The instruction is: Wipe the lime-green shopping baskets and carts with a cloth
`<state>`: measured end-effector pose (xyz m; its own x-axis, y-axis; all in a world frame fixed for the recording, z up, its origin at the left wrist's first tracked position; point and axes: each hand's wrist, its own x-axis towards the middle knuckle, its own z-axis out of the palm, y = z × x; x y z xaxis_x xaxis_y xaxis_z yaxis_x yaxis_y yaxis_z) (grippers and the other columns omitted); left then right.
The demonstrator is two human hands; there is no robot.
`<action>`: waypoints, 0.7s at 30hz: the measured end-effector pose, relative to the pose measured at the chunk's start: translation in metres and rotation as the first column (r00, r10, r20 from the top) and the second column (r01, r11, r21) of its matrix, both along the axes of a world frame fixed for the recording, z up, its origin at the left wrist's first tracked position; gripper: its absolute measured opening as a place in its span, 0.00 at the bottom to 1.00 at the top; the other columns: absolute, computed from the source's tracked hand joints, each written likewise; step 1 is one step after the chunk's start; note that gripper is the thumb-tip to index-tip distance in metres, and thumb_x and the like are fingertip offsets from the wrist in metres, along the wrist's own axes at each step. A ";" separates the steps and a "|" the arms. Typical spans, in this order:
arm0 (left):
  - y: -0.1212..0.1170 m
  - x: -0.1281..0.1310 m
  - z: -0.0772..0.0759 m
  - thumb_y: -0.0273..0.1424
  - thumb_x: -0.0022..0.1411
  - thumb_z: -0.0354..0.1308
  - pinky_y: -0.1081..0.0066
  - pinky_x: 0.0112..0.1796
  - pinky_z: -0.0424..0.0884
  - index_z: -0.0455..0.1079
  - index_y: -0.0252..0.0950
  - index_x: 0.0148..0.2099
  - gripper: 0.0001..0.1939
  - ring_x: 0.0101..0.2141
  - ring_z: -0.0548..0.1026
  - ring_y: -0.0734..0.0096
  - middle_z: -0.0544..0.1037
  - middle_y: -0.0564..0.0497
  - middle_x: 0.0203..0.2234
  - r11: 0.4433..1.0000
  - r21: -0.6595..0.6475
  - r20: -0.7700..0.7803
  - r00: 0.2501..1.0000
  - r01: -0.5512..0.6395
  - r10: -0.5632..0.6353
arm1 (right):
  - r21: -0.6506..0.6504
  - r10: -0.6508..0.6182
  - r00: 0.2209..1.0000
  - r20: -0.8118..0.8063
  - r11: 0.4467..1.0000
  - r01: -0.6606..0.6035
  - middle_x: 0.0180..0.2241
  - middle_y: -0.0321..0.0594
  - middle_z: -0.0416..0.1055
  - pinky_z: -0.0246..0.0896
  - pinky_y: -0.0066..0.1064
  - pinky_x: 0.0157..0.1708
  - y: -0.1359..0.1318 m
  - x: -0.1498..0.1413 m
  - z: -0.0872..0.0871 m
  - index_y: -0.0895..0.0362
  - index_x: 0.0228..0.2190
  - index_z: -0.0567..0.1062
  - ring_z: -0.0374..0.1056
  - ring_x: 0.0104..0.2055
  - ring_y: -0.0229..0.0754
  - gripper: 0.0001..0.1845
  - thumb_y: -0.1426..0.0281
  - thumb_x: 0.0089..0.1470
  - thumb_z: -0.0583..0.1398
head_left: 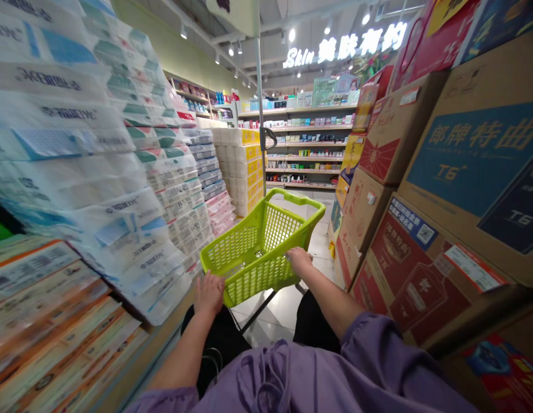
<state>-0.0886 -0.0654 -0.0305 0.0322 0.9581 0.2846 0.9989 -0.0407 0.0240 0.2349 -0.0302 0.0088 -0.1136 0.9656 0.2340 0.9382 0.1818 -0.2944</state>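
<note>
A lime-green shopping cart (249,282) with a perforated plastic basket stands right in front of me, turned at an angle. Nothing shows inside the part of the basket that I can see. At its near left corner, my left hand (209,291) is closed over the rim. My right hand (299,261) grips the rim of the right side, fingers curled over the edge. Dark legs of the cart reach down to the tiled floor below the basket.
Tall stacks of wrapped tissue packs (132,229) line the left side. Cardboard cartons (468,149) are piled high on the right. Beyond the cart rise a thin metal pole (260,86) and shelves of small goods (309,127). Pale tiled floor (275,315) runs between the stacks.
</note>
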 end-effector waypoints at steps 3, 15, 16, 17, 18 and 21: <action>0.009 0.000 0.005 0.33 0.68 0.35 0.45 0.59 0.51 0.72 0.34 0.50 0.24 0.60 0.61 0.52 0.76 0.43 0.49 0.997 -0.003 0.007 0.997 -0.079 0.079 | 0.124 -0.036 0.998 -0.061 0.991 0.044 0.47 0.46 0.73 0.57 0.35 0.50 -0.002 0.027 0.001 0.57 0.47 0.75 0.64 0.50 0.45 0.22 0.81 0.54 0.52; 0.014 0.057 0.016 0.34 0.69 0.37 0.52 0.57 0.56 0.69 0.32 0.54 0.23 0.54 0.68 0.55 0.75 0.41 0.50 0.990 0.109 0.028 0.995 0.094 -0.098 | 0.230 -0.017 0.999 -0.038 0.973 0.025 0.46 0.43 0.72 0.46 0.36 0.54 0.006 -0.013 0.030 0.55 0.45 0.74 0.60 0.50 0.47 0.16 0.74 0.60 0.51; 0.014 0.057 0.014 0.34 0.69 0.37 0.52 0.57 0.56 0.69 0.32 0.54 0.23 0.54 0.68 0.55 0.75 0.42 0.50 0.989 0.113 0.025 0.995 0.098 -0.101 | 0.203 0.021 1.000 -0.003 0.979 -0.020 0.45 0.44 0.72 0.47 0.36 0.52 0.003 -0.025 0.026 0.55 0.44 0.74 0.60 0.49 0.47 0.15 0.74 0.59 0.51; 0.013 0.056 0.013 0.34 0.69 0.37 0.53 0.57 0.56 0.69 0.33 0.54 0.23 0.54 0.68 0.55 0.75 0.42 0.50 0.988 0.117 0.022 0.994 0.103 -0.106 | 0.175 0.068 0.997 0.030 0.982 -0.072 0.45 0.44 0.72 0.48 0.36 0.51 -0.001 -0.038 0.020 0.55 0.44 0.73 0.60 0.49 0.47 0.15 0.75 0.59 0.51; 0.013 0.057 0.012 0.34 0.69 0.38 0.53 0.57 0.56 0.69 0.33 0.54 0.22 0.54 0.68 0.56 0.75 0.42 0.50 0.987 0.120 0.019 0.993 0.109 -0.112 | 0.162 0.105 0.993 0.055 0.980 -0.112 0.45 0.45 0.72 0.48 0.36 0.50 -0.004 -0.052 0.015 0.56 0.45 0.73 0.60 0.49 0.47 0.15 0.74 0.59 0.52; 0.012 0.059 0.009 0.33 0.69 0.38 0.53 0.57 0.56 0.68 0.34 0.55 0.22 0.54 0.67 0.56 0.75 0.43 0.50 0.984 0.126 0.007 0.991 0.129 -0.131 | 0.148 0.205 0.974 0.097 0.965 -0.218 0.45 0.46 0.72 0.48 0.37 0.51 -0.009 -0.092 0.003 0.57 0.46 0.71 0.61 0.48 0.47 0.15 0.74 0.59 0.52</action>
<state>-0.0297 -0.0538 -0.0219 0.1489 0.9030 0.4031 0.9844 -0.1739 0.0260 0.1432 -0.0391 0.0118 -0.3361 0.8695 0.3619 0.8927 0.4165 -0.1718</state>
